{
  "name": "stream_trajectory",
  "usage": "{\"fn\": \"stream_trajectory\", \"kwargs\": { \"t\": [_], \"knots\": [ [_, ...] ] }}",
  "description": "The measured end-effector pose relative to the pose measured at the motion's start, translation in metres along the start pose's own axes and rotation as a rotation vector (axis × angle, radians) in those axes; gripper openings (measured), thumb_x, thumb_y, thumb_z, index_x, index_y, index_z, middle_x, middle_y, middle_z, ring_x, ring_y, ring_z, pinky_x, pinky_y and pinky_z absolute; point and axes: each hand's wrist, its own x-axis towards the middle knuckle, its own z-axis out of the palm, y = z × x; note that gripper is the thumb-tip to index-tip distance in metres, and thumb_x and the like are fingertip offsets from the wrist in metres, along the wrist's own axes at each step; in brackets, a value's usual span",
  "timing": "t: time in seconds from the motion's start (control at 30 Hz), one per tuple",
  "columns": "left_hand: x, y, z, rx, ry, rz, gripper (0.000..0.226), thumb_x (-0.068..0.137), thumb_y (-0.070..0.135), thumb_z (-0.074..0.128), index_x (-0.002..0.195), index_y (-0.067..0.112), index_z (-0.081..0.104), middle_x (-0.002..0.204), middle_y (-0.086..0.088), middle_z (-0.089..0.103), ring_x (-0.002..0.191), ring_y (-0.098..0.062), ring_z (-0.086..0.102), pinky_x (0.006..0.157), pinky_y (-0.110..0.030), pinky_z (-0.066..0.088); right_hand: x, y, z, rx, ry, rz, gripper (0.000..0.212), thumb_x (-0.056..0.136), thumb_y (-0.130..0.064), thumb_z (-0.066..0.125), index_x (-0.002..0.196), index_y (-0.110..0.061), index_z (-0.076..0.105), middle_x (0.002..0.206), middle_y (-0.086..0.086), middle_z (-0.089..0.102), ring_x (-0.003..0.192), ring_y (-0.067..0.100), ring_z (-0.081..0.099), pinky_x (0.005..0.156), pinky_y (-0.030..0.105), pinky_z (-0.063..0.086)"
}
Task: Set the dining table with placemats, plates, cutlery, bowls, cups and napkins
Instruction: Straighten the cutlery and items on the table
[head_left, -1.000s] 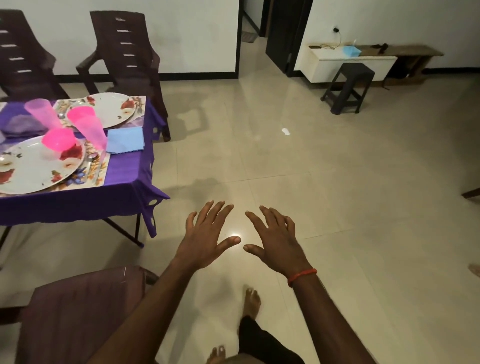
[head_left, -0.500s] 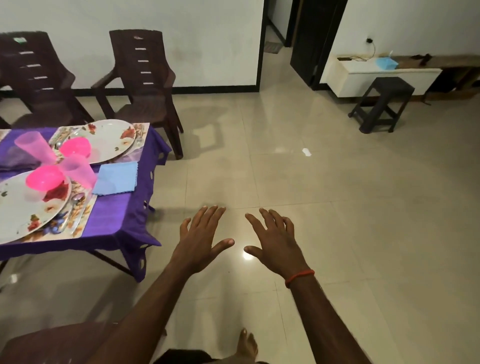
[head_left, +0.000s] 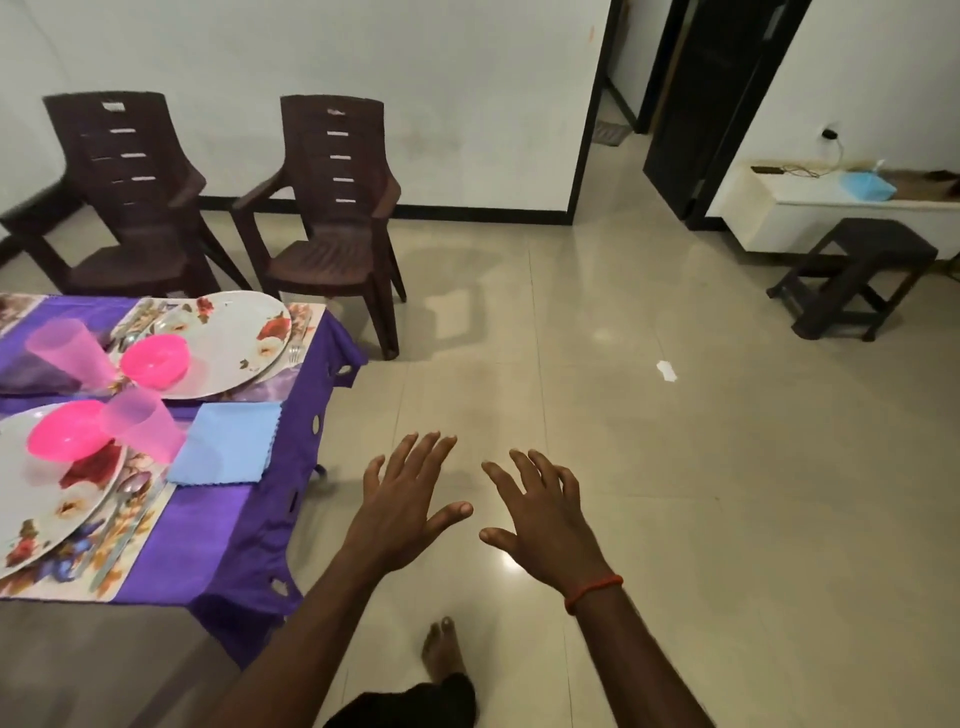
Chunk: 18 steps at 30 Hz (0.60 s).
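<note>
A table with a purple cloth (head_left: 218, 540) stands at the left. On it lie floral placemats (head_left: 130, 561), two flowered plates (head_left: 234, 332) (head_left: 47, 499), two pink bowls (head_left: 153, 359) (head_left: 65, 435), two pink cups (head_left: 143, 423) (head_left: 62, 343), cutlery (head_left: 127, 499) and a blue napkin (head_left: 228, 441). My left hand (head_left: 402, 506) and my right hand (head_left: 540, 512) hover over the floor to the right of the table, fingers spread, holding nothing.
Two dark plastic chairs (head_left: 332, 208) (head_left: 124, 197) stand behind the table by the wall. A dark stool (head_left: 857, 275) and a low white shelf (head_left: 810, 208) are at the far right. A doorway (head_left: 639, 104) opens beyond. My bare foot (head_left: 441, 654) is on the tiled floor.
The view has tilted up and swung left, so the table and chairs sit nearer the middle. Both hands stay spread and empty in front of me.
</note>
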Motion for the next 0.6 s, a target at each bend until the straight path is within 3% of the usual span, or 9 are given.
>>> {"fn": "stream_trajectory", "kwargs": {
  "t": [0.37, 0.6],
  "knots": [
    [0.167, -0.040, -0.026, -0.001, 0.031, 0.011, 0.092, 0.084, 0.092, 0.014, 0.160, 0.041, 0.004, 0.171, 0.011, 0.003, 0.158, -0.016, -0.004, 0.123, -0.059, 0.006, 0.157, 0.043, -0.023, -0.022, 0.038, -0.018, 0.079, 0.085, -0.063, 0.064, 0.151, -0.034, 0.031, 0.158, 0.009, 0.037, 0.149, 0.032, 0.027, 0.115, 0.051, 0.026],
    [0.236, -0.062, -0.023, 0.002, 0.035, -0.034, 0.088, 0.086, 0.091, 0.018, 0.159, 0.044, 0.001, 0.170, 0.014, -0.001, 0.153, -0.007, -0.015, 0.123, -0.058, 0.007, 0.240, 0.080, -0.027, 0.001, 0.020, -0.033, 0.078, 0.088, -0.064, 0.058, 0.154, -0.035, 0.027, 0.162, 0.009, 0.031, 0.151, 0.032, 0.021, 0.117, 0.051, 0.020]
  ]
}}
